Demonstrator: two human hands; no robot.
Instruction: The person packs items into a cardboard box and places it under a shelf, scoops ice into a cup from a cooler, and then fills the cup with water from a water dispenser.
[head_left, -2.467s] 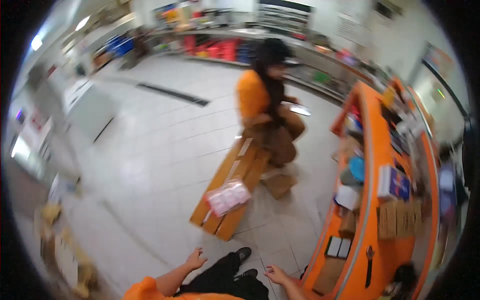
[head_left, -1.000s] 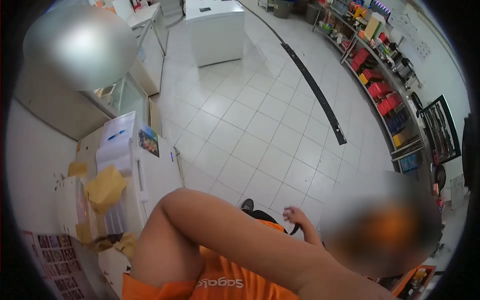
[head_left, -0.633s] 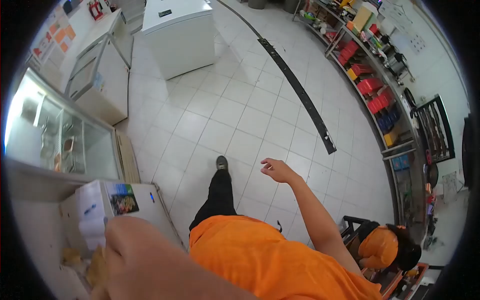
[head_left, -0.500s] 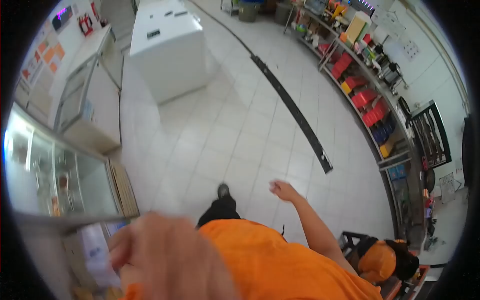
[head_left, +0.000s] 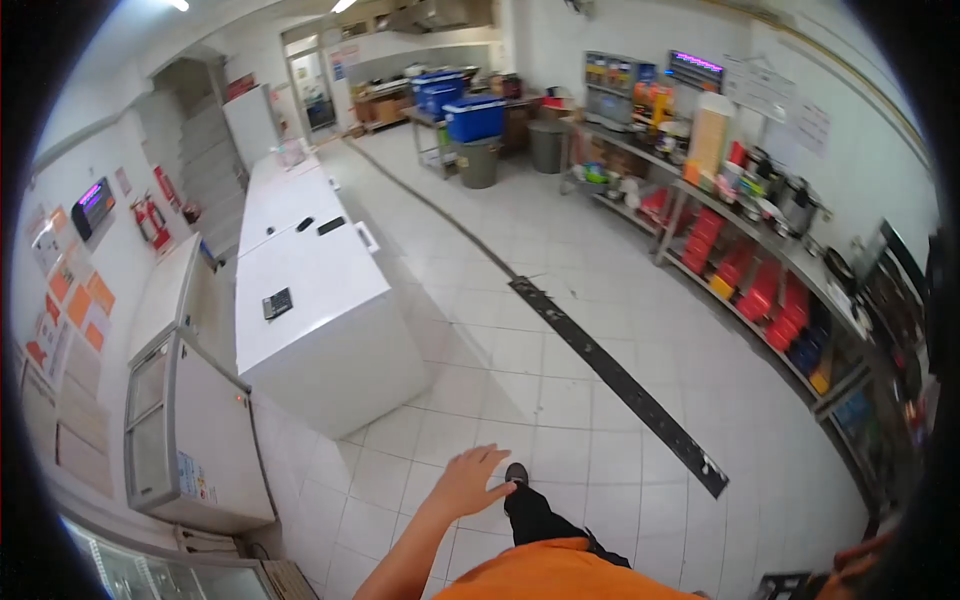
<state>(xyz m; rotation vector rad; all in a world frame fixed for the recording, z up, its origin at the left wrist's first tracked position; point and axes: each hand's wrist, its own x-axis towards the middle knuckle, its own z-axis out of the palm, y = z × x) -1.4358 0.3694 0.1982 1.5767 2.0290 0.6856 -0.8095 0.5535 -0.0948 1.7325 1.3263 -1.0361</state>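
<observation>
My left hand point(head_left: 472, 482) is stretched out over the tiled floor at the bottom centre, its fingers apart and holding nothing. Just right of its fingertips shows a dark shoe point(head_left: 516, 473), below which are a black trouser leg point(head_left: 540, 515) and my orange shirt point(head_left: 560, 572). My right hand is out of view. Beyond my left hand, to the upper left, stands a long white chest freezer point(head_left: 330, 370), its top bearing a black calculator point(head_left: 277, 303) and small dark objects.
A black strip point(head_left: 620, 385) crosses the floor. Metal shelving point(head_left: 745, 310) with red bins lines the right wall. Blue boxes point(head_left: 474, 119) and grey bins point(head_left: 478, 163) stand at the back. A glass-fronted freezer point(head_left: 200, 440) is on the left, with a fire extinguisher point(head_left: 150, 222) behind.
The view has tilted up, bringing the far end of the room in. My left hand has moved from close to the camera to over the floor. My right hand has left the view.
</observation>
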